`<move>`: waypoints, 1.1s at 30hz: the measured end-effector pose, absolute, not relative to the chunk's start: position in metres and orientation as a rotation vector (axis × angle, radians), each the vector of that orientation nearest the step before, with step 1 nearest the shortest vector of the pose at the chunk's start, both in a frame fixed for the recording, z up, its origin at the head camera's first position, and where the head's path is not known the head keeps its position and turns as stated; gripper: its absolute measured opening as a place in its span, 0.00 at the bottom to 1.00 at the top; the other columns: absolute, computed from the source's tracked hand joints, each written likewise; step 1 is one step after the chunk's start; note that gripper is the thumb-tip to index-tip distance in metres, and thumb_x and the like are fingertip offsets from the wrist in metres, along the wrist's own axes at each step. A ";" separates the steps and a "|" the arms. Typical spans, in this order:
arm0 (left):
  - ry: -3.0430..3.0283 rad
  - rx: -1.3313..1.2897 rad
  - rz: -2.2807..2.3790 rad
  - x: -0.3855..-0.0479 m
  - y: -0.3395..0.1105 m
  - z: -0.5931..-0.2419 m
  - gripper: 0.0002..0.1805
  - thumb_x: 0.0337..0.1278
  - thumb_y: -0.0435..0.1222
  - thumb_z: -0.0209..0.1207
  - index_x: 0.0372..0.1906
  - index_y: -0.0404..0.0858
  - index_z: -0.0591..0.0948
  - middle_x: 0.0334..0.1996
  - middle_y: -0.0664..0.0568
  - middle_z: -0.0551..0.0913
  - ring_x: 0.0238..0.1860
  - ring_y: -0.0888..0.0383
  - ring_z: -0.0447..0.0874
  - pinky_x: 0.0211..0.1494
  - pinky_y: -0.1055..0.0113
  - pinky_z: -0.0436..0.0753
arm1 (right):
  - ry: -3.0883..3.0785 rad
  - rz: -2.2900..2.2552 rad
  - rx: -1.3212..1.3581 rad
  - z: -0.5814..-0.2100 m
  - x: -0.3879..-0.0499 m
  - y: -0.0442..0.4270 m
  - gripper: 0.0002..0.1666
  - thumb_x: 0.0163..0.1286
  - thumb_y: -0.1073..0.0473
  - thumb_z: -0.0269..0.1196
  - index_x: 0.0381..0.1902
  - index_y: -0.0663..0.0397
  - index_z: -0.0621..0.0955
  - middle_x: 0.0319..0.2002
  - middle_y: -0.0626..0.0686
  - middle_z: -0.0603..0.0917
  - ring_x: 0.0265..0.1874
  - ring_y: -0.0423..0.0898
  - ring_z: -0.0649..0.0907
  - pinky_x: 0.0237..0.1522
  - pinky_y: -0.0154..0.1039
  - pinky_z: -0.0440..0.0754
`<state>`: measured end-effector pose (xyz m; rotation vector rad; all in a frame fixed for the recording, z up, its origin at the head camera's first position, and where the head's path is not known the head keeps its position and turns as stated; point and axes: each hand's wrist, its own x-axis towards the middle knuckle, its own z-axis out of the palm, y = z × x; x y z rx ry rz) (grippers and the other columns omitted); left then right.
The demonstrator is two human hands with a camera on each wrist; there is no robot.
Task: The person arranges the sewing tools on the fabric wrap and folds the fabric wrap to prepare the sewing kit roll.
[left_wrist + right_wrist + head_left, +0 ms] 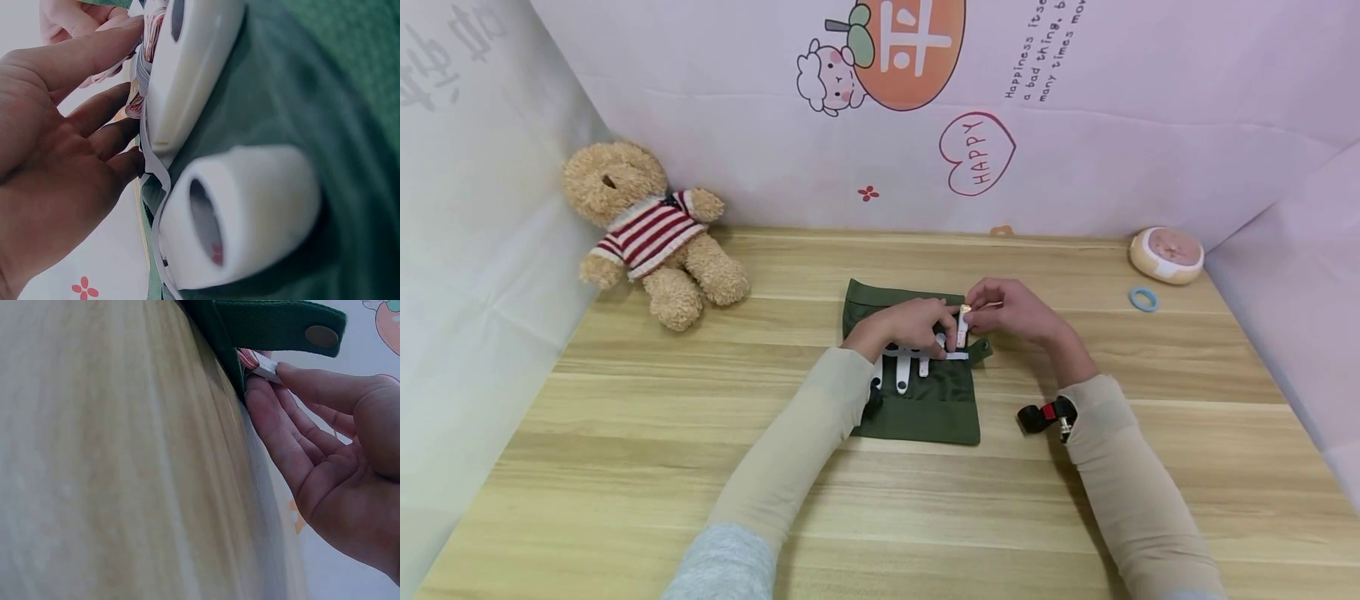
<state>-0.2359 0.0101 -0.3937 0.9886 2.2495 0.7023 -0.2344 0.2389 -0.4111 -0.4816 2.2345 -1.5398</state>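
Legible text sits on the back sheet (760, 150): "HAPPY" in red capitals inside a red heart outline (977, 154), running upward. Top right, black print (1045, 50), also sideways, cut off by the frame edge: "Happiness itse…", "a bad thing, b…", "many times mor…". One white character on the orange shape (936, 79), can't confirm which. Grey characters (433, 67) on the left sheet (460, 250) too faint to read.
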 end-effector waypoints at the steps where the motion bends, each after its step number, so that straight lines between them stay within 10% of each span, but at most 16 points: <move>1: 2.250 0.989 0.703 -0.236 0.010 -0.394 0.03 0.63 0.31 0.68 0.35 0.43 0.86 0.79 0.50 0.57 0.81 0.48 0.39 0.73 0.61 0.65 | 2.231 -1.533 -0.486 -0.411 -0.235 0.238 0.12 0.70 0.72 0.64 0.48 0.72 0.76 0.41 0.66 0.82 0.35 0.53 0.88 0.41 0.47 0.88; 18: 2.254 0.992 0.725 -0.236 0.010 -0.395 0.03 0.62 0.32 0.68 0.34 0.43 0.86 0.70 0.51 0.74 0.81 0.48 0.41 0.74 0.57 0.64 | 2.305 -1.286 -0.586 -0.409 -0.235 0.232 0.06 0.70 0.67 0.67 0.42 0.65 0.82 0.40 0.59 0.87 0.40 0.50 0.86 0.45 0.39 0.81; 33: 2.261 0.978 0.701 -0.236 0.010 -0.396 0.03 0.63 0.34 0.68 0.34 0.45 0.86 0.79 0.53 0.59 0.81 0.49 0.39 0.74 0.58 0.64 | 2.254 -1.178 -0.579 -0.406 -0.234 0.227 0.04 0.67 0.69 0.68 0.39 0.64 0.86 0.38 0.56 0.88 0.39 0.49 0.84 0.44 0.38 0.81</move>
